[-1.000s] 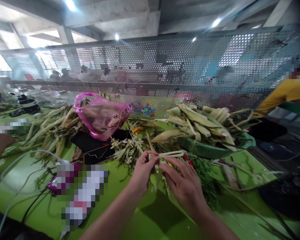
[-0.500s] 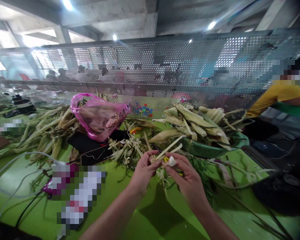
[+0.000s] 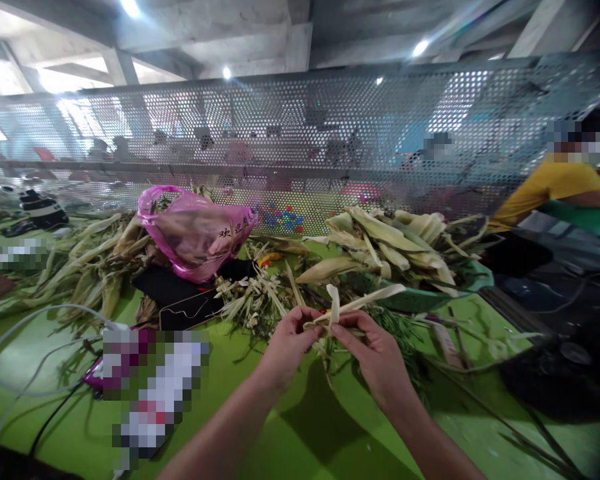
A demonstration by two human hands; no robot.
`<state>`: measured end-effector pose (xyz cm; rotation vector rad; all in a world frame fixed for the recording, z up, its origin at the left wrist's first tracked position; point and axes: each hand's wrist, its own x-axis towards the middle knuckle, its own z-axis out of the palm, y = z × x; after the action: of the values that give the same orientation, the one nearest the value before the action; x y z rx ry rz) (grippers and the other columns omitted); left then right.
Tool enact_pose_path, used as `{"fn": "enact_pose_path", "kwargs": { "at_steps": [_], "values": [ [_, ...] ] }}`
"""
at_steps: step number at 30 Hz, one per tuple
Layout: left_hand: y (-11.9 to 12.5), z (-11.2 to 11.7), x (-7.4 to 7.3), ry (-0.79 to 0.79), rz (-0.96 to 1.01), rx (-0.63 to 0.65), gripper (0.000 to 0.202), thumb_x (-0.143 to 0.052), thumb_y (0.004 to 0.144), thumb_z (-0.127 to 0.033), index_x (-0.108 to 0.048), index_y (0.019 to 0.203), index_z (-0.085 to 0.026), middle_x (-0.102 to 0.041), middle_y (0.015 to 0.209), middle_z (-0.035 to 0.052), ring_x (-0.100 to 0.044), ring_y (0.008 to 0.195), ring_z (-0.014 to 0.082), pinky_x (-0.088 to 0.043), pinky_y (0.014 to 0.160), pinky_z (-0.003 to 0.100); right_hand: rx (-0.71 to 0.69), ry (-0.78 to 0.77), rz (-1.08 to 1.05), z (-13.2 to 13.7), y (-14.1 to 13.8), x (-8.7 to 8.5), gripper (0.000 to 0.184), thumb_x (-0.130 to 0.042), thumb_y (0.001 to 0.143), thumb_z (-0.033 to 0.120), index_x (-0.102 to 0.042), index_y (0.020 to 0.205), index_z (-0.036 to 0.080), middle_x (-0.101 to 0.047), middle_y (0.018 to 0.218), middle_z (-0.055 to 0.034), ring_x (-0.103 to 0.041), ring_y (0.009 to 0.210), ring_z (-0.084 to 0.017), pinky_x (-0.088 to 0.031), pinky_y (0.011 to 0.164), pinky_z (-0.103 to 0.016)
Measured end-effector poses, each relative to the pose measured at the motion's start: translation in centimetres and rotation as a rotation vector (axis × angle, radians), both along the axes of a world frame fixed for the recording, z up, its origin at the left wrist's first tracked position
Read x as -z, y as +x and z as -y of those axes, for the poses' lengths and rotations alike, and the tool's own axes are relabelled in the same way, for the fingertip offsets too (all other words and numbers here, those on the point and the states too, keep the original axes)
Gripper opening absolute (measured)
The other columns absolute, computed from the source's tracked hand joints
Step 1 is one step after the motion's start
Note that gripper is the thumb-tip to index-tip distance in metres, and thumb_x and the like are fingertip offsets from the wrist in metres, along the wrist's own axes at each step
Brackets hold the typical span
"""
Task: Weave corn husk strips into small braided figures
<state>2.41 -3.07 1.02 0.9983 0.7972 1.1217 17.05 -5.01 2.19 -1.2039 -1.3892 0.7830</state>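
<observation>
Pale corn husk strips (image 3: 335,303) stand up and cross between my two hands, low over the green table. My left hand (image 3: 293,340) pinches the strips from the left with thumb and fingers. From the right, my right hand (image 3: 373,343) grips them too, its thumb pressed on the upright strip. One strip points off to the upper right. Thin husk ends hang below the fingers; just how the strips wrap around each other I cannot make out. Right behind my hands lies a heap of small husk bits (image 3: 253,297).
A pink plastic bag (image 3: 195,233) sits behind to the left, beside piled dry husks (image 3: 95,267). More husks fill a green basket (image 3: 430,300) at right. A purple power strip (image 3: 115,360) with cables lies left. A mesh partition (image 3: 290,147) runs behind; a person in yellow (image 3: 540,190) sits right.
The husk strips have shifted: one now stands upright between my hands and another leans farther right. My right fingers have drawn in closer to my left hand.
</observation>
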Motion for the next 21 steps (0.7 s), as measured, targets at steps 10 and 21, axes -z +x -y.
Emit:
{"fn": "enact_pose_path", "kwargs": {
  "at_steps": [10, 21],
  "values": [
    [0.5, 0.6, 0.2, -0.011, 0.087, -0.01, 0.019, -0.064, 0.075, -0.024, -0.047, 0.084, -0.02, -0.041, 0.067, -0.0051, -0.03, 0.055, 0.0073, -0.022, 0.051, 0.022, 0.056, 0.021, 0.023, -0.2, -0.2, 1.4, 0.016, -0.065, 0.079, 0.037, -0.065, 0.082, 0.02, -0.066, 0.083, -0.004, -0.06, 0.081, -0.021, -0.047, 0.077, -0.033],
    [1.0, 0.9, -0.2, 0.068, 0.079, 0.0, 0.036, -0.077, 0.067, -0.04, -0.051, 0.077, -0.018, -0.049, 0.073, -0.0028, -0.044, 0.067, 0.009, -0.032, 0.06, 0.02, 0.102, -0.075, -0.058, -0.5, -0.5, 1.6, 0.014, -0.064, 0.069, 0.029, -0.065, 0.078, 0.019, -0.068, 0.075, -0.0036, -0.062, 0.074, -0.022, -0.048, 0.072, -0.034]
  ]
}}
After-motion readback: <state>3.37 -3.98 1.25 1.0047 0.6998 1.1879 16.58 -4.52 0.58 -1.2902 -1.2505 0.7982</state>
